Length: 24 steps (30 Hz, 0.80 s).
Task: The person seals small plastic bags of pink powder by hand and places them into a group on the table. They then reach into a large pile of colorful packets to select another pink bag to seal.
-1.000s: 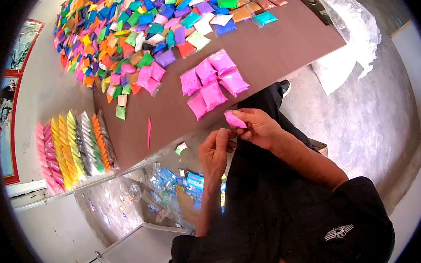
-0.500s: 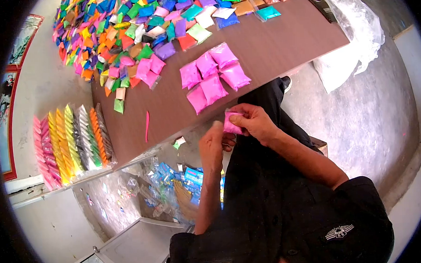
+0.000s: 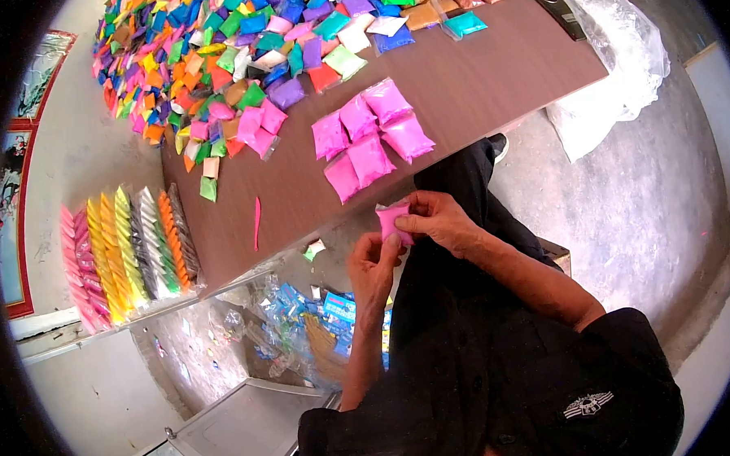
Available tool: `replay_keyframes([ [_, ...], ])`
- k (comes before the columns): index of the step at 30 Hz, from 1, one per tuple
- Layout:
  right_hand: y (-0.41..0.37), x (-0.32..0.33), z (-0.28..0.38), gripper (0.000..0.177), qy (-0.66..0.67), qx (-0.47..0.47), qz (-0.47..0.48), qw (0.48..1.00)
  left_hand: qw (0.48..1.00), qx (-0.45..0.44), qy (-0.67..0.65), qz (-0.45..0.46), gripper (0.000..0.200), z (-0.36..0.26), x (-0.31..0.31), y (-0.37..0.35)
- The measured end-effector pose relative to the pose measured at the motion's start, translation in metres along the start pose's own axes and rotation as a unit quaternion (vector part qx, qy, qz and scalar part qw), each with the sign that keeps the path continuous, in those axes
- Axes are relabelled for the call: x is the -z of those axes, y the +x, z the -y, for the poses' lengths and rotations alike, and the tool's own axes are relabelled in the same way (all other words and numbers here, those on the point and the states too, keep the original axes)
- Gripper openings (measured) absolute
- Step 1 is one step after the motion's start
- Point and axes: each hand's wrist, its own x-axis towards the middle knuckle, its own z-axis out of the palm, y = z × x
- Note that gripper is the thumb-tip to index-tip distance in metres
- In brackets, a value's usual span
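Note:
Both my hands hold one small pink powder packet (image 3: pixel 391 220) just off the near edge of the brown table (image 3: pixel 473 85). My left hand (image 3: pixel 373 268) pinches its lower edge from below. My right hand (image 3: pixel 438 223) grips its right side with thumb and fingers. On the table just beyond lies a group of several similar pink packets (image 3: pixel 369 138).
A big heap of many-coloured packets (image 3: pixel 211 55) covers the table's far left. Strips of coloured packets (image 3: pixel 126 251) lie on a white ledge at left. A clear plastic bag (image 3: pixel 618 62) hangs at the table's right end. Blue-printed wrappers (image 3: pixel 320 320) lie on the floor below.
The pink packet has been turned in my fingers and now stands more upright. My left hand has closed up onto its lower edge.

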Motion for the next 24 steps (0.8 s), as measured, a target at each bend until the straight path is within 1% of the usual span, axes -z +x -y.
replay_keyframes([
  [2,0.000,0.002,-0.002,0.029,-0.010,0.023,0.015,1.000,0.998,0.008,-0.039,-0.044,0.023,-0.005,-0.005,-0.001],
  [3,0.000,0.002,-0.005,0.029,-0.008,0.023,0.014,1.000,0.998,0.009,-0.038,-0.043,0.023,-0.005,-0.005,0.000],
  [5,0.001,0.003,-0.012,0.023,-0.017,0.043,0.072,0.996,0.998,-0.015,-0.039,-0.042,0.024,-0.003,-0.002,0.002],
  [9,0.006,0.002,-0.019,0.026,-0.014,0.052,0.070,0.996,0.999,-0.041,-0.012,-0.033,0.019,-0.002,0.001,0.001],
  [11,0.008,0.004,-0.024,0.026,-0.040,0.044,0.070,0.996,0.996,-0.046,0.033,-0.063,0.018,0.001,-0.001,0.002],
  [12,0.008,0.005,-0.021,0.026,-0.040,0.047,0.069,0.996,0.996,-0.049,0.033,-0.061,0.018,0.005,-0.002,0.003],
  [14,0.006,0.008,-0.014,0.024,-0.082,0.031,0.072,0.994,0.995,-0.065,0.025,-0.077,0.019,0.012,-0.004,0.004],
  [15,0.006,0.008,-0.014,0.024,-0.081,0.035,0.071,0.994,0.997,-0.038,0.031,-0.065,0.023,0.003,-0.003,0.002],
  [16,0.005,0.008,-0.017,0.023,-0.076,0.050,0.063,0.994,0.997,-0.042,0.033,-0.064,0.023,0.002,-0.005,0.002],
  [18,0.003,0.007,-0.019,0.021,-0.072,0.076,0.053,0.993,0.997,-0.023,0.006,-0.070,0.021,0.002,-0.009,0.001],
  [19,0.001,0.006,-0.019,0.021,-0.106,0.084,0.055,0.989,0.996,-0.021,0.061,-0.059,0.023,-0.003,-0.006,0.000],
  [20,0.002,0.006,-0.017,0.020,-0.143,0.096,0.057,0.983,0.997,-0.013,0.045,-0.056,0.023,-0.004,-0.006,0.000],
  [21,0.001,0.005,-0.017,0.020,-0.151,0.102,0.057,0.982,0.996,-0.015,0.064,-0.068,0.024,-0.001,-0.005,-0.001],
  [23,0.001,0.004,-0.017,0.021,-0.184,0.110,0.053,0.975,0.994,-0.047,0.053,-0.084,0.023,-0.001,-0.008,-0.002],
  [24,0.001,0.004,-0.017,0.021,-0.207,0.110,0.048,0.971,0.989,-0.064,0.088,-0.096,0.026,-0.002,-0.007,-0.002],
])
